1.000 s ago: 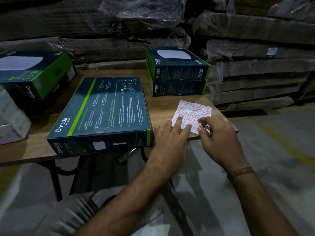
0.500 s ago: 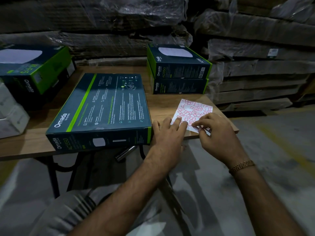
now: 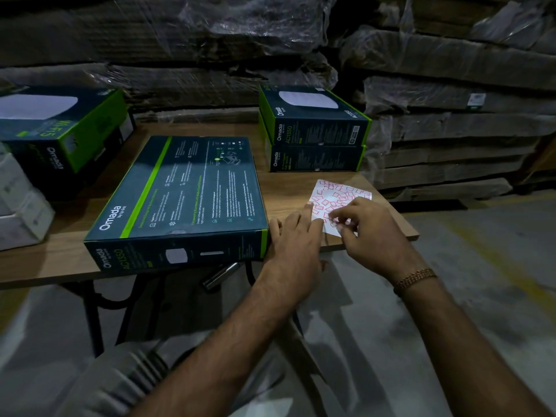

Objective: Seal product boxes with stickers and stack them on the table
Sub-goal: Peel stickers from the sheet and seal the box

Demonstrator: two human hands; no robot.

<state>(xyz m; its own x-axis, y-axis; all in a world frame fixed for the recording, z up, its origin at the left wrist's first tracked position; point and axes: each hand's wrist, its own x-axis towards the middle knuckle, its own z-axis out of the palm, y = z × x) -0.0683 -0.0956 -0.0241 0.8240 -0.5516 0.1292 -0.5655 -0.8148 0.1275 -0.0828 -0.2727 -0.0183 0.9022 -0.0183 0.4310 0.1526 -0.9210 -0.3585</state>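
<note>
Lying flat just left of the left hand (image 3: 296, 236), a large product box (image 3: 183, 197) waits unsealed as far as can be judged. The sticker sheet (image 3: 341, 195) is pinned to the table (image 3: 288, 188) by that hand's spread fingers (image 3: 307, 210), while the right hand (image 3: 371, 236) pinches at its near edge. Peeling one sticker is judged the step in hand; carrying it leftward to the box flap follows. Whether a sticker is lifted cannot be told. Two stacked boxes (image 3: 314, 130) stand beyond the fingers.

Both hands (image 3: 331, 233) work the sticker sheet (image 3: 340, 197) beside a flat box (image 3: 186, 194).
</note>
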